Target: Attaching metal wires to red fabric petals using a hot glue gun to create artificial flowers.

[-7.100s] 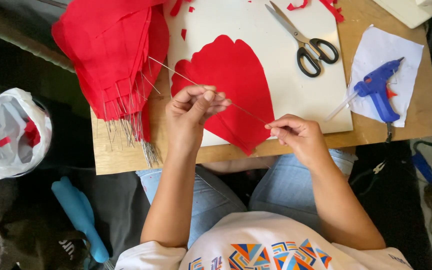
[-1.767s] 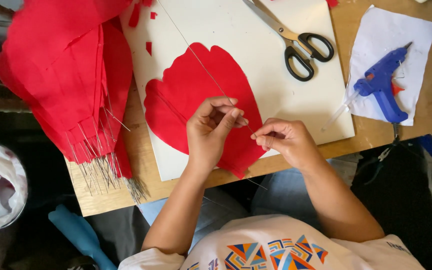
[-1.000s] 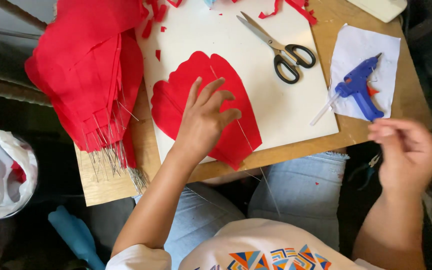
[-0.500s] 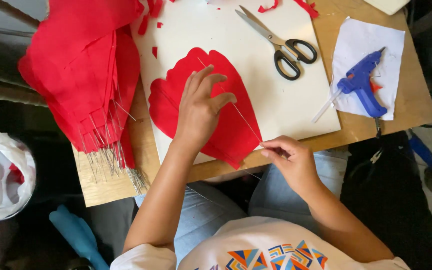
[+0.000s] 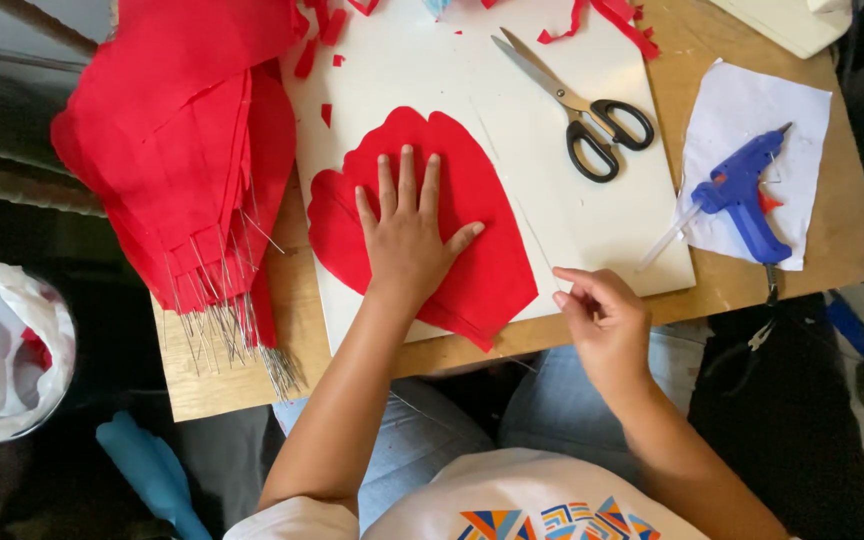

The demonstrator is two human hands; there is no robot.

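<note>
The left hand lies flat with its fingers spread, palm pressing down on the red petal, which rests on the white board directly under that palm. The right hand, just off the petal's lower edge, has thumb and forefinger pinched together; a thin wire runs up and away from them past the petal's right side, though whether they actually grip its end is too fine to tell.

To do this step well, I judge the flat hand should keep even pressure so the petal cannot slide or wrinkle, while the pinch stays light and low to the board.

Beyond the fingertips lie the scissors. Out past the right hand sits the blue glue gun on a white sheet. Past the left wrist, a stack of red petals with wire stems fans over the wooden table.
</note>
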